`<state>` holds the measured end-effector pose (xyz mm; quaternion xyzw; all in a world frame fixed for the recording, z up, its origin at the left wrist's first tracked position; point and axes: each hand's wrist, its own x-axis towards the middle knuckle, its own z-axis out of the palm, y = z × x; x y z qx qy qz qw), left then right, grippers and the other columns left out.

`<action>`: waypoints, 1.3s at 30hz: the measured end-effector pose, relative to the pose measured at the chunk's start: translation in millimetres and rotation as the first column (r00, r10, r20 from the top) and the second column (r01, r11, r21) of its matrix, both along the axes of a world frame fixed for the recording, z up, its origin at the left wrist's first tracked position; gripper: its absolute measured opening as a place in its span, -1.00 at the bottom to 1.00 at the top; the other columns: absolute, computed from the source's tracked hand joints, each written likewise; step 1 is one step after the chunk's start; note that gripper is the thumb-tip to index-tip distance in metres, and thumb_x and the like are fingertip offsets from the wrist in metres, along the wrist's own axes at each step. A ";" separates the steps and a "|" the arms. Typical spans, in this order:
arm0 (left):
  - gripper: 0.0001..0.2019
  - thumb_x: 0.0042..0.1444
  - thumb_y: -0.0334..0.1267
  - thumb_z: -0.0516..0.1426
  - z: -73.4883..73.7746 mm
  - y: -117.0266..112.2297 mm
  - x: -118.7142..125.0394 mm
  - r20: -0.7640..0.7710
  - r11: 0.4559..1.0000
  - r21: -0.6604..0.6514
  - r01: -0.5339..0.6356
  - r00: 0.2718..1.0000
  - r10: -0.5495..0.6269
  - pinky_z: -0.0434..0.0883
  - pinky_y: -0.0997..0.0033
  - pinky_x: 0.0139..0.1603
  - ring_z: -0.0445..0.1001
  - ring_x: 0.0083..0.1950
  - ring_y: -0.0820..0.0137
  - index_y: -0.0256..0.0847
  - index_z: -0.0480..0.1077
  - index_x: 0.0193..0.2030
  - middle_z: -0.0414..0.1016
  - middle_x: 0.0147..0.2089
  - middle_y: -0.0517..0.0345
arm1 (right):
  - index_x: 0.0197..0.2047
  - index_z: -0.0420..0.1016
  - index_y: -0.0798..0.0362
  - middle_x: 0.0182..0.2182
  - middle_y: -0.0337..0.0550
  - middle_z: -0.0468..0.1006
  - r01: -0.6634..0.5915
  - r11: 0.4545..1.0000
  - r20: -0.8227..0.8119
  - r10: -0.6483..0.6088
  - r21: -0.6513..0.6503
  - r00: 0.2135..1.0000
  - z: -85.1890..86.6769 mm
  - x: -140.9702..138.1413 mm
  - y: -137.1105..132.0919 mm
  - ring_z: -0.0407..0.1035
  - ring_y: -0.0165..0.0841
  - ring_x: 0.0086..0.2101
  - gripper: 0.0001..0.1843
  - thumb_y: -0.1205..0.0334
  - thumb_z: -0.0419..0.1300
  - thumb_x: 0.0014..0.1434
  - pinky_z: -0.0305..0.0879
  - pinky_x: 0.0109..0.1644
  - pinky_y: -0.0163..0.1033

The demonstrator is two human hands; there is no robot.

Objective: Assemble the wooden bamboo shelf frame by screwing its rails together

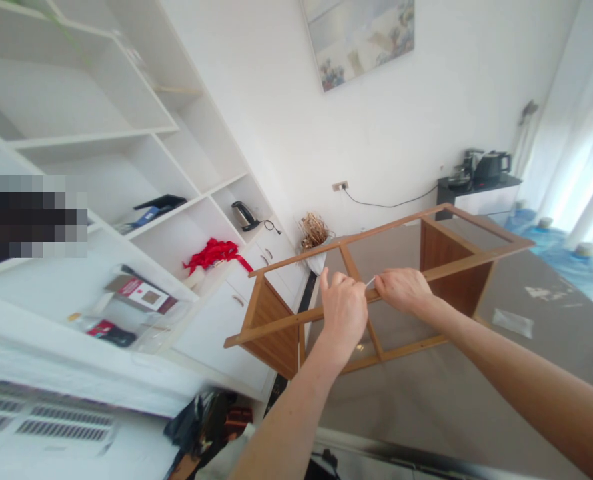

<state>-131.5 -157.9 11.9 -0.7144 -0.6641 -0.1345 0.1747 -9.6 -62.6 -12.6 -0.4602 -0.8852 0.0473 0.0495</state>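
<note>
A wooden furniture frame (346, 260) with slatted ends lies on its side on a grey-brown table (526, 373). My left hand (343, 303) is closed at the middle of its near long rail, with one finger raised. Just to the right, my right hand (403, 288) is closed above the same rail. A thin light-grey rod (371, 281) shows in the narrow gap between both hands; its ends are hidden by the fingers.
A clear plastic bag (513, 323) and small scraps (549, 293) lie on the table's right side. Large blue water bottles (546, 233) stand beyond it. White shelves (141, 153) line the left, holding a kettle (245, 216) and red cloth (211, 255). A dark cabinet (479, 191) stands behind.
</note>
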 end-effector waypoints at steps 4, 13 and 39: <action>-0.74 0.23 -0.37 0.02 1.2 -1.8 1.1 -0.001 1.000 0.006 -0.014 1.000 0.014 -0.04 -0.04 0.27 0.32 -0.13 0.28 -0.14 0.53 -0.33 0.49 -0.31 0.09 | -0.20 0.57 0.10 -0.21 0.05 0.61 -0.113 0.987 -0.022 0.112 -0.115 0.994 7.2 11.7 17.4 0.48 -0.21 -0.19 -0.50 0.08 -0.16 0.31 0.29 -0.15 -0.23; -0.74 0.21 -0.41 0.02 -1.0 -5.2 5.2 -0.057 1.000 0.017 0.007 0.998 -0.006 -0.07 -0.03 0.28 0.33 -0.17 0.28 -0.17 0.52 -0.34 0.48 -0.37 0.07 | -0.22 0.58 0.04 -0.18 0.04 0.59 0.044 0.983 -0.011 -0.047 -0.177 0.999 7.8 30.0 38.5 0.46 -0.15 -0.18 -0.43 -0.04 -0.20 0.26 0.27 -0.15 -0.14; -0.74 0.19 -0.21 0.10 2.3 3.6 15.5 0.099 0.991 -0.021 -0.134 0.986 0.135 0.09 0.03 0.10 0.38 -0.22 0.25 -0.17 0.53 -0.45 0.51 -0.46 0.07 | -0.26 0.58 0.05 -0.21 0.06 0.60 0.113 0.981 0.027 -0.110 -0.160 0.994 8.2 23.8 34.6 0.47 -0.13 -0.17 -0.48 0.02 -0.17 0.23 0.27 -0.16 -0.15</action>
